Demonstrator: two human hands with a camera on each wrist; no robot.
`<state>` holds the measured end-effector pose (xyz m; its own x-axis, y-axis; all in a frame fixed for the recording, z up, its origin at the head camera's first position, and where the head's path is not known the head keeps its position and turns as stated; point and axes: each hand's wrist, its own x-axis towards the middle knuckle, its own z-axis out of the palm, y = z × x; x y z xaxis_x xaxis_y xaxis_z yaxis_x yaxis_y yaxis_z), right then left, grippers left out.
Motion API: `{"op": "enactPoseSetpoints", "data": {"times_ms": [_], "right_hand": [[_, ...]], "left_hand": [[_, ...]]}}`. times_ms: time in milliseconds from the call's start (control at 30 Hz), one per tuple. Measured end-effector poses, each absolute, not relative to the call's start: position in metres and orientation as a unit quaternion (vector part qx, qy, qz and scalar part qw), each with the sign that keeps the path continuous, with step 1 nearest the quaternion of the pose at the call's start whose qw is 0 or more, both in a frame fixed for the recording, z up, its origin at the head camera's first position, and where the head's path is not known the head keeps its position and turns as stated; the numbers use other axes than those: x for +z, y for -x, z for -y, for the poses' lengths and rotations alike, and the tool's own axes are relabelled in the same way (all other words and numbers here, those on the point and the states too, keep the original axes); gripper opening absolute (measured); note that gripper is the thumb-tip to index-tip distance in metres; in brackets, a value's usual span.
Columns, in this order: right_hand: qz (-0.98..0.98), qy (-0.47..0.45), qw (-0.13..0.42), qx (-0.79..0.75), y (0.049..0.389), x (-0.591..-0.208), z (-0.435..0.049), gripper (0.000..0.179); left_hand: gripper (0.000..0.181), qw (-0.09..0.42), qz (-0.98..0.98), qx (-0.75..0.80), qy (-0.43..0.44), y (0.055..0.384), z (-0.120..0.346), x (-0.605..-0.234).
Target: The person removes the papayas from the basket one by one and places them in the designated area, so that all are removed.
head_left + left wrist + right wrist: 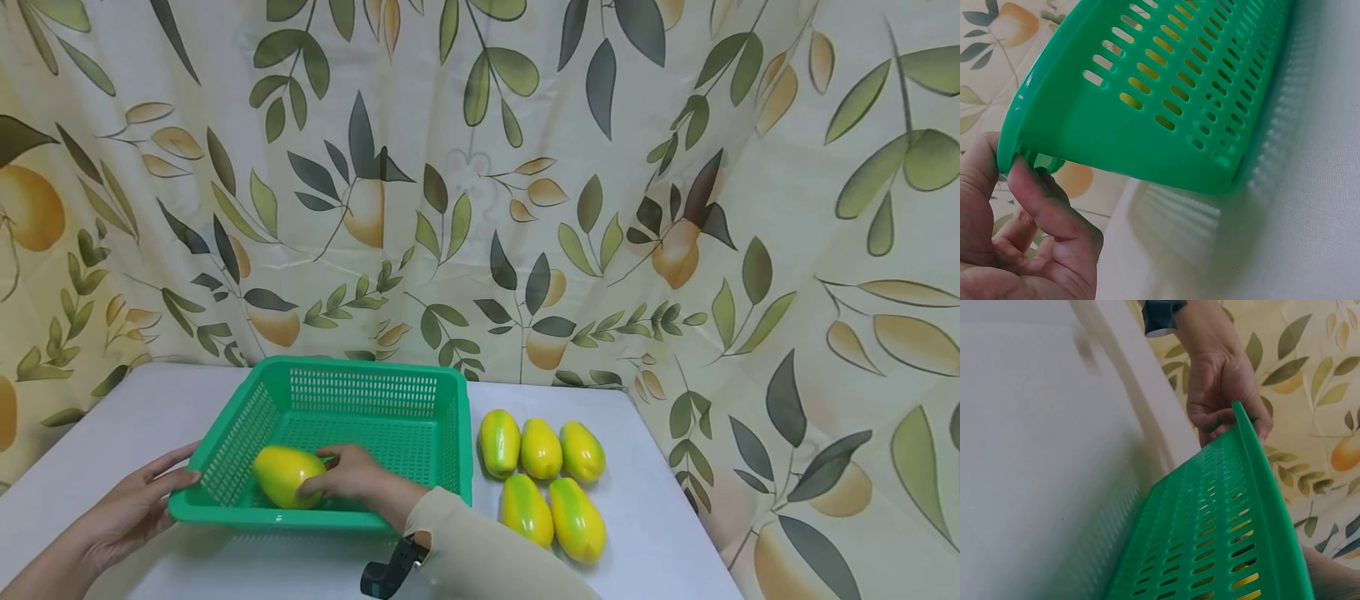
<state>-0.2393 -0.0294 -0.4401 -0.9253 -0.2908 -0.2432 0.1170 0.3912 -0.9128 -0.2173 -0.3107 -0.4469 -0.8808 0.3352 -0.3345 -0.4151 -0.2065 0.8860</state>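
Note:
A green plastic basket (360,522) with slotted walls stands on the table. My left hand (135,508) pinches its rim at the near left corner. In the left wrist view, the thumb and index finger of that hand (1041,231) close over the basket's edge (1116,131). Inside the basket, toward its near left, my right hand (348,475) grips a yellow papaya (283,475) from its right side. Slots in the basket wall (1191,519) hide most of the papaya in the right wrist view, where the left hand (1225,394) also shows at the rim.
Several yellow-green papayas (540,448) lie in two rows on the white table (645,500), right of the basket. A curtain (480,208) printed with leaves and fruit hangs behind the table. A dark strap (390,571) is around the right wrist.

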Motion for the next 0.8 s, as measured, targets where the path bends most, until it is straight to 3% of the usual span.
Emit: {"op": "enactPoseSetpoints", "data": {"times_ms": [800], "right_hand": [[-0.764,0.046,0.183,-0.617,0.243,-0.438,-0.005,0.054]], "left_hand": [[0.031,0.245,-0.567,0.786,0.027,0.217,0.312,-0.449]]}}
